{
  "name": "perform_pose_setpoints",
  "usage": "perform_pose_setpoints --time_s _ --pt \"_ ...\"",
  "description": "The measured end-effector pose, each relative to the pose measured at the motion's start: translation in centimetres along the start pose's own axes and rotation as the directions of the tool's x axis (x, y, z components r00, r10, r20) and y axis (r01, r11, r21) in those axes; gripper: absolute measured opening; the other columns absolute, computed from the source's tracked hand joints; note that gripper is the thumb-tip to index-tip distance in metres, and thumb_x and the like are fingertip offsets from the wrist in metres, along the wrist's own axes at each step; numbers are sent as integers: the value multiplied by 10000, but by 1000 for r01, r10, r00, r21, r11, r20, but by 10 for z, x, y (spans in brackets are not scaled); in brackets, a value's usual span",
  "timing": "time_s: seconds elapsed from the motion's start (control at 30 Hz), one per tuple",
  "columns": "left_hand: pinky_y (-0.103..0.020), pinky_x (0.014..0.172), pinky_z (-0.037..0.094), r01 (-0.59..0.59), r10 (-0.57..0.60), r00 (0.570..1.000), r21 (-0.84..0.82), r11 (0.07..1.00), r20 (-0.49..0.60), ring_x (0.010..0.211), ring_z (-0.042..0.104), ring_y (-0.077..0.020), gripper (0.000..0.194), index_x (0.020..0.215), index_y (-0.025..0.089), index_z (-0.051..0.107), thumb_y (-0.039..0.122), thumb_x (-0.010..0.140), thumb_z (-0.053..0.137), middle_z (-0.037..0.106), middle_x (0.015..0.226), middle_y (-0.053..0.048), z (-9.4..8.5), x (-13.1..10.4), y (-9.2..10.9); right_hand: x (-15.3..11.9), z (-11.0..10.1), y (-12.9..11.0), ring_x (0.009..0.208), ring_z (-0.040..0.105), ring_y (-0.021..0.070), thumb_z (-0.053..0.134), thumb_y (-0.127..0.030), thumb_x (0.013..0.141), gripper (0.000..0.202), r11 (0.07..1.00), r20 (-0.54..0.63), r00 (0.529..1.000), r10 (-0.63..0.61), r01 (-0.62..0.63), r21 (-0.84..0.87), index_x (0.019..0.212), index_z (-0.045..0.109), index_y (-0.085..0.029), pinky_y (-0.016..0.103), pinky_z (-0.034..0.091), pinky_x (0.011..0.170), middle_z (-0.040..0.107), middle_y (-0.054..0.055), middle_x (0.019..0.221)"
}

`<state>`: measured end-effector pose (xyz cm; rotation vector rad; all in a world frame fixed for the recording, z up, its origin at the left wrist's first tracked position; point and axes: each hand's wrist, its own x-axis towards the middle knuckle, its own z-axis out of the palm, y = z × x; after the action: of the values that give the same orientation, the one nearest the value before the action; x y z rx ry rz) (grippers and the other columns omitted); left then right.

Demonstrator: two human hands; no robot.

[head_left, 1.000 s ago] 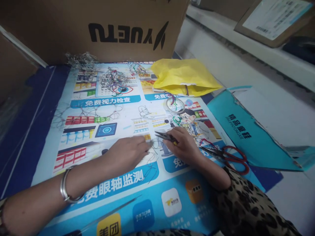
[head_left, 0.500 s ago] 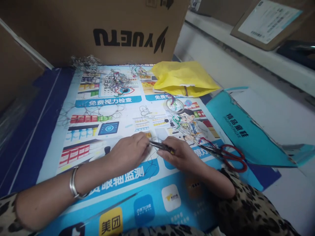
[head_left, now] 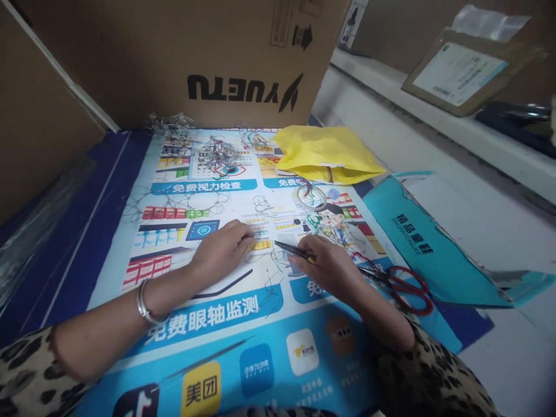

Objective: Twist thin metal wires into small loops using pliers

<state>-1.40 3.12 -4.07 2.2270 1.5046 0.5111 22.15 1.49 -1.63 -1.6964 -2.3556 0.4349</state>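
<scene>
My right hand (head_left: 328, 263) is wrapped round a pair of needle-nose pliers (head_left: 293, 249), dark jaws pointing left over the printed sheet. To the left, my left hand (head_left: 221, 249) has its fingers curled and pressed together; whatever they hold is hidden or too thin to make out. A gap separates its fingertips from the pliers' tip. Thin wire (head_left: 271, 295) lies in loose loops on the sheet below the pliers. Red-handled scissors (head_left: 408, 288) rest beside my right forearm, their blades partly hidden behind it.
Tangled wire pieces (head_left: 217, 152) lie toward the back, near a cardboard box (head_left: 243, 46). A yellow bag (head_left: 325, 153) sits at the back right, with a clear tape roll (head_left: 311, 197) before it. A turquoise cardboard piece (head_left: 417, 243) lies at the right.
My hands have moved apart: the left has drawn away from the pliers' tip, which it was touching. The pliers remain in my right hand. The view has tilted slightly upward.
</scene>
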Motion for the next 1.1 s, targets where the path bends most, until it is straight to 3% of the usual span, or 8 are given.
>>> perform_pose_setpoints --time_s 0.13,0.27,0.53,0.77,1.1 --pt "-298 732 427 -6 7 1000 11 1000 -26 874 558 -183 163 899 204 558 233 877 399 591 935 -23 -1 -1 -5 5 -9 -2 719 550 169 497 -459 837 293 938 9 996 -94 91 -334 822 590 -182 252 307 587 610 54 782" --pt "-291 672 419 -34 31 999 64 997 41 827 568 -187 188 903 213 572 285 883 400 598 918 -23 -1 -3 -3 10 -12 -8 740 553 182 473 -449 858 305 866 52 987 -151 157 -475 824 606 -176 270 316 629 612 70 787" --pt "-267 615 398 -72 67 997 133 988 46 814 571 -186 188 910 218 565 299 883 397 597 926 -26 2 -3 -3 16 3 -16 740 557 193 462 -471 859 315 810 90 974 -208 223 -542 815 609 -196 291 295 634 604 63 772" --pt "-265 592 390 -64 63 998 124 990 17 807 579 -192 181 910 220 560 305 879 403 602 930 -28 5 -3 -4 20 6 -12 674 552 157 443 -462 875 319 832 95 967 -237 252 -494 779 591 -196 269 268 593 614 38 719" --pt "-268 617 393 -44 42 999 40 998 34 810 574 -185 166 891 226 578 278 867 422 608 920 -18 2 -1 -5 14 -1 -5 673 558 159 426 -468 880 339 870 95 983 -154 181 -458 749 573 -192 255 260 560 618 42 724"
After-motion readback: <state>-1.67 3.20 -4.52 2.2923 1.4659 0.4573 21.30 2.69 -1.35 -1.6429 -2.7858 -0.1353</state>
